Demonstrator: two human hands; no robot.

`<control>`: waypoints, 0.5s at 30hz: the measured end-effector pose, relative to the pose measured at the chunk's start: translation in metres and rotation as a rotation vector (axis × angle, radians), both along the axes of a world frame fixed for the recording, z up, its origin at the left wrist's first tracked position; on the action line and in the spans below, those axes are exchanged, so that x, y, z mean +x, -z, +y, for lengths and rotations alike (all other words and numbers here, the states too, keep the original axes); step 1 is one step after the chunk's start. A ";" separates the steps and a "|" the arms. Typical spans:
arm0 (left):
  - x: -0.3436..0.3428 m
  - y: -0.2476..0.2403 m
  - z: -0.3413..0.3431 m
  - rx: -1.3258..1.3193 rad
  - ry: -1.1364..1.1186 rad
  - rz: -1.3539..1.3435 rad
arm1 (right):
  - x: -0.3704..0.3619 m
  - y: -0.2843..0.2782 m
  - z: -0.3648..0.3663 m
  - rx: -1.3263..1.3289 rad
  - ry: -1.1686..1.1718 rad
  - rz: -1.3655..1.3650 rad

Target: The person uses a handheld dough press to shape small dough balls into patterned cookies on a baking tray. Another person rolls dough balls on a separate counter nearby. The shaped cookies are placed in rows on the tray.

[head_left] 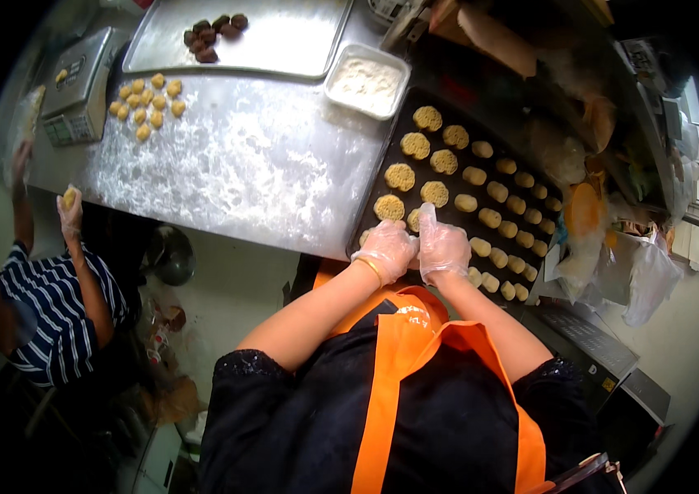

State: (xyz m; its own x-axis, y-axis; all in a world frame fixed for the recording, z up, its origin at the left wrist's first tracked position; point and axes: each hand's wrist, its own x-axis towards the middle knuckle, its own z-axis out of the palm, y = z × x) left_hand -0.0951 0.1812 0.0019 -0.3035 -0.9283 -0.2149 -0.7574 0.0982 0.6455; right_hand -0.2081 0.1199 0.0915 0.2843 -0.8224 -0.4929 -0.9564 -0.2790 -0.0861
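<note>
left hand: from my remote seat i see the left hand [390, 247] in a thin clear plastic glove, low over the tray's near-left part, knuckles up; fingers hidden beneath, so i cannot tell if they are apart or clamped on anything.
right hand: the right hand [444, 247], gloved alike, sits just beside it, one digit pointing away from the body, the others hidden; i cannot tell what, if anything, it grips.
wrist: a gold-coloured bangle [372, 267] on the left one.
between hands: a partly covered tan dough disc [413, 220], just ahead of the gap, by the raised digit.
tray: wide dark rectangular baking tray [456, 183] on the right.
discs: flattened tan dough rounds with bumpy tops [399, 176], in two columns at its left side.
ovals: smooth pale oval dough pieces [497, 192], in rows to the right of the discs.
tub: white rectangular plastic tub of pale powder [367, 81], just beyond the tray's far-left corner.
worktop: silvery metal table [283, 226], dusted white; small yellow dough balls [148, 97] cluster at far left.
sheet: shiny metal sheet pan [296, 37] bearing dark brown lumps [206, 36].
co-worker: at left, navy-and-white striped shirt [61, 317], one gloved hand holding a yellowish piece.
</note>
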 end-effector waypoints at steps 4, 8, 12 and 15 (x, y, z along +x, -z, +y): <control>0.002 -0.002 -0.003 0.018 0.024 0.035 | -0.015 0.021 0.003 0.005 0.011 -0.032; 0.003 -0.011 -0.008 0.031 0.039 0.046 | 0.000 0.004 0.000 -0.020 -0.020 0.059; -0.002 -0.021 -0.010 0.030 0.064 -0.111 | 0.000 -0.004 -0.006 0.036 -0.011 0.029; -0.001 -0.026 -0.010 0.044 0.129 -0.107 | 0.010 -0.047 -0.011 0.156 0.138 0.007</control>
